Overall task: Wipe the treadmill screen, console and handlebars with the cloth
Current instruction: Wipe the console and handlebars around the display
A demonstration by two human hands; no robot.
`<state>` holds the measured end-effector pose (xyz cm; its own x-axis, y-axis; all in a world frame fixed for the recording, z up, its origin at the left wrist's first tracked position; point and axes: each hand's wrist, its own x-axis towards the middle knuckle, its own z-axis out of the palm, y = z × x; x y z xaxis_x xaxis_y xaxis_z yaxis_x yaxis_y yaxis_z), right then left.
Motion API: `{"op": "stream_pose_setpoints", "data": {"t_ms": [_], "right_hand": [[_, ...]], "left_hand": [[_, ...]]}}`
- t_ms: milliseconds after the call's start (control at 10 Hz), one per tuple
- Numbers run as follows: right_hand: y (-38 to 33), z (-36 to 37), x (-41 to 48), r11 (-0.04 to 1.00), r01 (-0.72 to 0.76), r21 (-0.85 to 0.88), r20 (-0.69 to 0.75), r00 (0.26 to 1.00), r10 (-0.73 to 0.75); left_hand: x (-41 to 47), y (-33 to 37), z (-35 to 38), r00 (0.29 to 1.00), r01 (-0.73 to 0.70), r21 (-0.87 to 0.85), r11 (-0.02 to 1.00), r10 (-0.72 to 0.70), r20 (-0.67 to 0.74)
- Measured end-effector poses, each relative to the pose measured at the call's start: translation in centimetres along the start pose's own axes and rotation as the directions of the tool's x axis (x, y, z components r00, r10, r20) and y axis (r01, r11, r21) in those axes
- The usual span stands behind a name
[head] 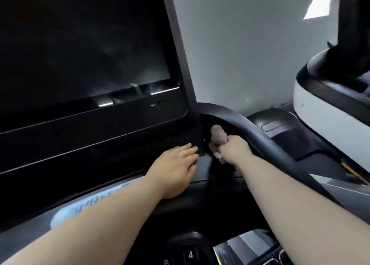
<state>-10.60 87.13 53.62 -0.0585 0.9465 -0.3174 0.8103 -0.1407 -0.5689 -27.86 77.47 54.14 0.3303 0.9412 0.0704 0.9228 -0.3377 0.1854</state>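
**A:** Where is the cloth (217,137)?

**B:** It's bunched into a brownish wad in the right hand (234,148). The fingers are curled tight round it, and one end sticks up above the fist. The wad is pushed into the dark recess where the curved handlebar (260,138) meets the right edge of the console (100,144).

**A:** Is the cloth touching the handlebar?

**B:** It's just beside the bar's inner side. I cannot tell whether they touch.

**A:** And the left hand (176,168)?

**B:** It lies flat with the fingers straight and close together, holding nothing. The palm rests on the console's lower right part, and the fingertips reach its corner, near the cloth.

**A:** What about the screen (80,54)?

**B:** It's dark and fills the upper left, above both hands, with faint pale streaks near its lower right.

**A:** Anything else around?

**B:** There's a key marked 4 (190,254) at the bottom edge. A white-and-black machine (320,112) stands to the right, with a pale wall (240,44) behind.
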Motion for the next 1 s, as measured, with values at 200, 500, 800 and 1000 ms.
{"op": "stream_pose_setpoints", "data": {"t_ms": [200,500,800,1000], "right_hand": [[-1.6,2.6,5.9,0.882,-0.199,0.427,0.244,0.965,0.100],[2.1,0.3,4.7,0.993,-0.004,0.118,0.606,0.792,-0.069],[0.5,-0.6,7.7,0.624,0.646,-0.440,0.355,0.763,-0.540],[1.5,0.8,10.6,0.203,0.717,-0.667,0.371,0.556,-0.744]], "left_hand": [[0.6,0.0,0.6,0.995,0.041,-0.009,0.999,-0.041,0.087],[1.9,0.7,0.6,0.984,0.073,-0.027,0.997,-0.068,0.164],[5.7,3.0,1.7,0.986,0.073,0.036,0.997,-0.078,0.148],[5.8,3.1,1.5,0.978,0.093,0.024,0.995,-0.096,0.187]]}}
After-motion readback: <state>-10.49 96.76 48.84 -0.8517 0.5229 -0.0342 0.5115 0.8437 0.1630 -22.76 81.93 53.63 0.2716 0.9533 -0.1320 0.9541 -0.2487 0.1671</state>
